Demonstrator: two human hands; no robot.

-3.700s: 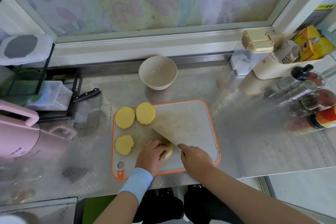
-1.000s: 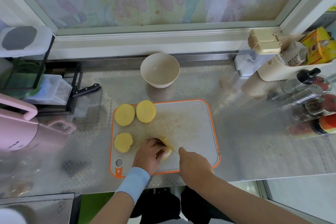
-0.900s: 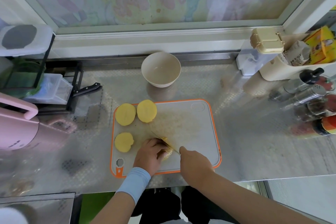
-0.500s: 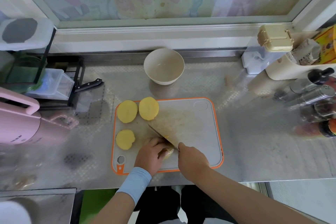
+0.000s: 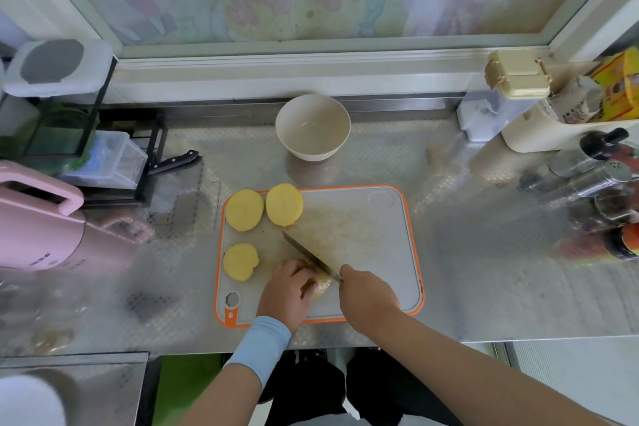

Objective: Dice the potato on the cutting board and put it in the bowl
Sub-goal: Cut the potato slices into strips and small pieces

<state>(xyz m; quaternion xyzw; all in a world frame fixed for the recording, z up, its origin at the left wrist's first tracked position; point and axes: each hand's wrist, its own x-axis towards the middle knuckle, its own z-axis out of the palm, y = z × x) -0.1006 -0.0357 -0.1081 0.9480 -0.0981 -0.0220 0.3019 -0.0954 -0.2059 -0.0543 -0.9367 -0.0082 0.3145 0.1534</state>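
An orange-rimmed grey cutting board (image 5: 373, 235) lies on the steel counter. Three yellow potato slices lie flat on its left side: two at the back (image 5: 244, 210) (image 5: 284, 204) and one lower left (image 5: 240, 261). My left hand (image 5: 288, 290) holds a remaining potato piece (image 5: 321, 284) at the board's near edge, fingers curled over it. My right hand (image 5: 366, 297) grips the knife (image 5: 307, 254), whose blade points up-left and sits on the held piece. The beige bowl (image 5: 313, 126) stands behind the board with nothing in it.
A pink appliance (image 5: 38, 221) sits at the left, with a black rack and a second knife (image 5: 176, 161) behind it. Spice shakers and bottles (image 5: 594, 180) and a cream container (image 5: 539, 124) crowd the right. The counter's front edge runs just below the board.
The knife blade has tilted and shifted along the held potato piece as it cuts. My left hand stays on the piece. The three slices and the bowl have not moved.
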